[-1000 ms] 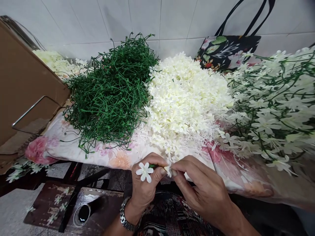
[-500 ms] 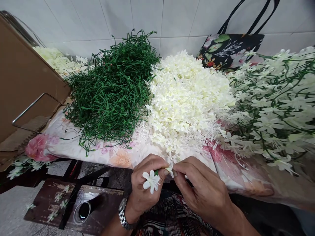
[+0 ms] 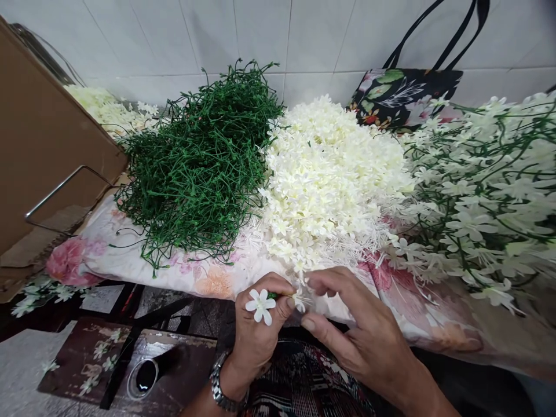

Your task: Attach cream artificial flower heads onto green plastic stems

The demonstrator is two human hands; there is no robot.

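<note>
My left hand (image 3: 259, 321), with a metal watch at the wrist, is closed around an artificial flower stem. One white blossom (image 3: 260, 306) shows over the knuckles, and a second small flower (image 3: 299, 300) with thin stamens sticks out past the thumb and forefinger. My right hand (image 3: 356, 327) is just to the right of that second flower, thumb and forefinger apart, nothing between them. Beyond the hands lies a heap of loose cream-white petals (image 3: 334, 174). To its left rises a tangled pile of green plastic stems (image 3: 200, 168). Most of the held stem is hidden in my fist.
Finished-looking white flowers on stems (image 3: 478, 214) spread over the right side. A floral cloth (image 3: 174, 278) covers the table. At left stands a cardboard box (image 3: 47, 150); a cup of dark liquid (image 3: 143, 377) is on a low brown surface. A floral bag (image 3: 403, 95) leans on the wall.
My right thumb and forefinger have let go of the small flower and spread apart. My left hand has turned slightly, bringing its white blossom a little up and left.
</note>
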